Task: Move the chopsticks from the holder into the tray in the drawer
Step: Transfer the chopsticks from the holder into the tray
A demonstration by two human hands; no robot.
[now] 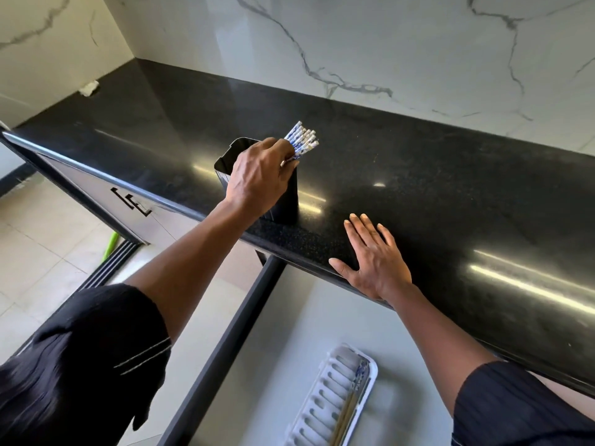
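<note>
A black rectangular holder stands on the black counter near its front edge. Several chopsticks with blue-and-white patterned tops stick out of it. My left hand reaches over the holder's rim with its fingers closed around the chopsticks' upper ends. My right hand lies flat, fingers spread, on the counter's front edge, holding nothing. Below, the open drawer holds a white slotted tray with a pair of chopsticks lying along its right side.
The glossy black counter runs along a white marble wall. A small white object lies at the far left corner. Cabinet fronts with black handles and a green stick on the tiled floor are at the left.
</note>
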